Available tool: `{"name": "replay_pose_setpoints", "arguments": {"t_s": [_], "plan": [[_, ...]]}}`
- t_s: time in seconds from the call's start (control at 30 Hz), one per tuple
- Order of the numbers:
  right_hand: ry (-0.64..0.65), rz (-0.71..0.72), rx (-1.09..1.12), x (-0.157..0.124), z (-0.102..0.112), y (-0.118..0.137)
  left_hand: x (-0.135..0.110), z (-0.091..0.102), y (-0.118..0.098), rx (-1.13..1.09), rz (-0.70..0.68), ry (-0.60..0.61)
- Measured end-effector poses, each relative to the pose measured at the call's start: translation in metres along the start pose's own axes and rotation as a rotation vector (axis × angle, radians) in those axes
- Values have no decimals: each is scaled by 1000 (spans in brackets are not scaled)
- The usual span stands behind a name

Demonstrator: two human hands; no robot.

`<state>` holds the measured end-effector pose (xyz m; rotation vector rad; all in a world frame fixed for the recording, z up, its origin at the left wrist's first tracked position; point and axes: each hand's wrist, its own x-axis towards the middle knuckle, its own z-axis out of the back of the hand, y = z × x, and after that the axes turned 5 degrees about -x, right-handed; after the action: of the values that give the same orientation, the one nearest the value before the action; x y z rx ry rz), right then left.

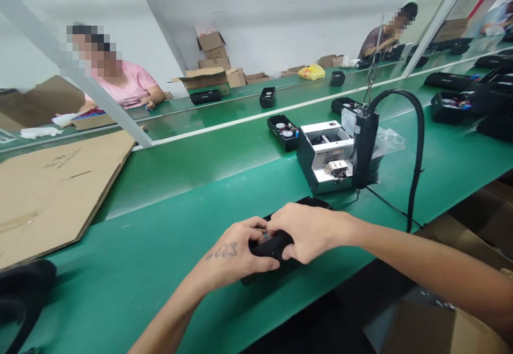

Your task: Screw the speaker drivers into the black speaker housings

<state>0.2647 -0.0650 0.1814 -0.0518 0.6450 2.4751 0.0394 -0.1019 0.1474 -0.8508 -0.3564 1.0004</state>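
Both my hands are together over a long black housing (316,202) on the green bench. Much of the housing is hidden under my hands and wrists. My left hand (234,250), with a drawn mark on its back, grips the left side of a smooth black plastic part (273,246). From the other side my right hand (306,231) has its fingers curled over the same part, thumb low against it. Whether the part is fixed to the housing or separate, I cannot tell.
A black electric screwdriver (364,151) hangs nose-down from a chain beside a silver screw feeder (328,154). Behind it lies an open black speaker housing (284,131). Flattened cardboard (60,183) covers the left. Several housings stand at right; two people (124,84) sit beyond the divider.
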Motion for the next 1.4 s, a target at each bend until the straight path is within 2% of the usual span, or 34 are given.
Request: {"name": "replay_pose_setpoints", "arguments": {"t_s": [0.13, 0.23, 0.37, 0.77, 0.93, 1.17, 1.4], "plan": [[115, -37, 128, 16, 8, -13, 11, 16, -1, -139, 171, 149], [112, -8, 182, 20, 6, -21, 12, 18, -2, -165, 224, 188], [84, 13, 199, 18, 3, -23, 12, 18, -3, -162, 216, 224], [144, -5, 291, 23, 10, -27, 16, 20, -4, -184, 222, 270], [162, 20, 298, 23, 9, -31, 17, 19, -2, -178, 196, 254], [45, 68, 92, 18, 3, -17, 15, 19, -1, -183, 195, 251], [19, -11, 94, 22, 1, -9, 17, 17, 2, -191, 173, 243]]}}
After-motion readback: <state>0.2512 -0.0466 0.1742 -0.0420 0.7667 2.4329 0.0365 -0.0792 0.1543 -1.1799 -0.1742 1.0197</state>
